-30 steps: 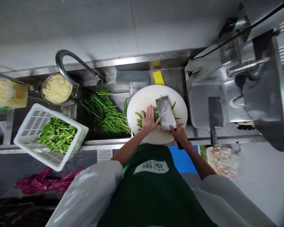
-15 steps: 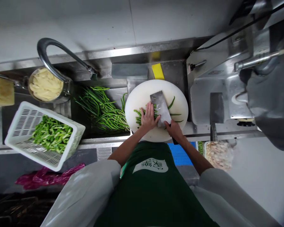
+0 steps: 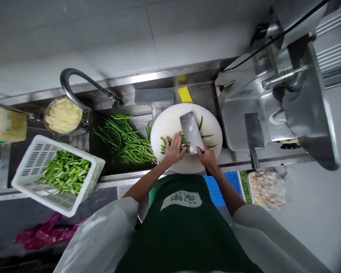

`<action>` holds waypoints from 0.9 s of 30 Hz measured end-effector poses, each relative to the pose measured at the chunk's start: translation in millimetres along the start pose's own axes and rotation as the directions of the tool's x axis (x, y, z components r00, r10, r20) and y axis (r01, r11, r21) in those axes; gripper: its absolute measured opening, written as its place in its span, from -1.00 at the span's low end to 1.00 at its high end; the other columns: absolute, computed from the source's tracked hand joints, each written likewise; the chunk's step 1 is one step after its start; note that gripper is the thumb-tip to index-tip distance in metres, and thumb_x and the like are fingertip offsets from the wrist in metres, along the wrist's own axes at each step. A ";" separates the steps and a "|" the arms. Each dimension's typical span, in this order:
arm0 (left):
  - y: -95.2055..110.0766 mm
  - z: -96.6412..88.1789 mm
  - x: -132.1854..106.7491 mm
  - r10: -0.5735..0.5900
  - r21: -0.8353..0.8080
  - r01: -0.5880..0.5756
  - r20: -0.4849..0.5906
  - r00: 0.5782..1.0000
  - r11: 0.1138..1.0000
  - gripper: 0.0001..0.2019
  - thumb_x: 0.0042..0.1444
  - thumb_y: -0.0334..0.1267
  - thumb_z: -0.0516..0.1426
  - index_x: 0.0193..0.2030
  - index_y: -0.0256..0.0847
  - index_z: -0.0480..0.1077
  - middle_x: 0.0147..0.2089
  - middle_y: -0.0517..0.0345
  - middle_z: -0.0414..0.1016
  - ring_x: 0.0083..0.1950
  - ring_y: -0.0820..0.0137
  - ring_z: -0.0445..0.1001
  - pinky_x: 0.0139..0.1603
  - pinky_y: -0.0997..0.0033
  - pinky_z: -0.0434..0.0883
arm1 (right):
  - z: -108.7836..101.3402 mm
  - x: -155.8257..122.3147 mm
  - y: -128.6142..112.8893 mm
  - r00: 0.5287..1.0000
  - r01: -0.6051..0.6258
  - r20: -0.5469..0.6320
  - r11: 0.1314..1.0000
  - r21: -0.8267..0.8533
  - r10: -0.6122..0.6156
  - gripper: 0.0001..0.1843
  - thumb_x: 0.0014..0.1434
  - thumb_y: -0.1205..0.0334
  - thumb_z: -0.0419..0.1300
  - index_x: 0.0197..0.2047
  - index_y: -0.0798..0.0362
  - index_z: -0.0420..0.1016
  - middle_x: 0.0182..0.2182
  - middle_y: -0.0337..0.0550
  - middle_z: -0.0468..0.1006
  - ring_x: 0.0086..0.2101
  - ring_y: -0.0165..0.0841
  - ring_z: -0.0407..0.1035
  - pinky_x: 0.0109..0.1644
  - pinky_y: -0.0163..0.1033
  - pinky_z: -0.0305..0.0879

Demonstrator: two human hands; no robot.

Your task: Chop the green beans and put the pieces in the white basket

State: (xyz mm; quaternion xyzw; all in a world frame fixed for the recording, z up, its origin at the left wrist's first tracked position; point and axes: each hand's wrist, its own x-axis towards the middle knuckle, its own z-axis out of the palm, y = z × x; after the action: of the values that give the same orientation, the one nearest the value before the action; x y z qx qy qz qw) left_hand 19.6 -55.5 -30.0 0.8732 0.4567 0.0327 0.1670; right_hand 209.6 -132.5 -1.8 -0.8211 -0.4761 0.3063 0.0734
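My left hand (image 3: 174,150) lies flat with fingers stretched out over a bunch of long green peppers (image 3: 184,141) on a round white cutting board (image 3: 184,165). Its fingers cover part of the bunch, and its thumb points toward the blade. In my right hand (image 3: 208,157) is the handle of a cleaver (image 3: 192,131). The broad blade rests at the right end of the bunch, tilted, its lower edge hidden from view. A few loose peppers (image 3: 207,136) lie to the right of the blade.
More long green peppers (image 3: 125,140) fill the sink left of the board. A white basket (image 3: 27,178) holds cut green pieces. Behind stand a pot of pale slices (image 3: 64,115), a curved faucet (image 3: 82,77), a grey block (image 3: 154,96) and a yellow sponge (image 3: 185,94). A metal machine (image 3: 244,125) stands right.
The camera view has shifted. My left hand has slid slightly left from the cleaver, showing more of the pepper bunch between hand and blade. My right hand still grips the cleaver.
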 end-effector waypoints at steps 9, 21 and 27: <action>10.9 -0.9 81.0 -0.115 -0.115 0.106 -0.071 0.991 0.988 -0.51 0.45 -0.01 -0.10 0.35 -0.11 0.38 0.29 -0.11 0.38 0.28 0.09 0.29 0.34 0.01 0.25 | -46.4 -24.6 74.7 0.954 -0.249 -0.051 0.877 0.412 0.295 -0.34 0.29 -0.27 0.05 -0.06 0.22 0.56 -0.66 -0.06 0.47 -0.63 -0.18 0.38 -0.44 -0.14 0.28; 15.1 -9.1 -3.7 -0.032 -0.126 0.001 -0.244 0.969 0.992 -0.68 0.42 -0.04 0.03 0.01 -0.06 0.58 0.06 0.00 0.54 0.17 0.13 0.38 0.26 0.02 0.29 | -4.4 -2.8 6.5 0.996 0.026 0.079 0.964 0.266 -0.048 -0.48 0.37 -0.17 0.04 -0.13 0.13 0.55 -0.47 -0.01 0.62 -0.41 -0.20 0.52 -0.32 -0.25 0.31; -10.1 -2.6 23.8 -0.232 -0.186 0.189 -0.253 0.939 0.964 -0.65 0.44 -0.15 -0.03 -0.03 -0.16 0.58 0.00 -0.07 0.58 0.14 0.09 0.36 0.22 0.00 0.31 | -30.0 1.5 53.3 0.994 -0.041 -0.093 0.976 0.213 0.062 -0.38 0.38 -0.25 -0.03 -0.13 0.15 0.55 -0.56 0.03 0.57 -0.42 -0.14 0.53 -0.33 -0.20 0.33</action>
State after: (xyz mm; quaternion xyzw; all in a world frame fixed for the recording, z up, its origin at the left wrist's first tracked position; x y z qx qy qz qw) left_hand 24.9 -30.2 -33.0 0.7903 0.5622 0.1706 0.1741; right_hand 266.6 -154.7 -0.3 -0.8349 -0.4153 0.3157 0.1753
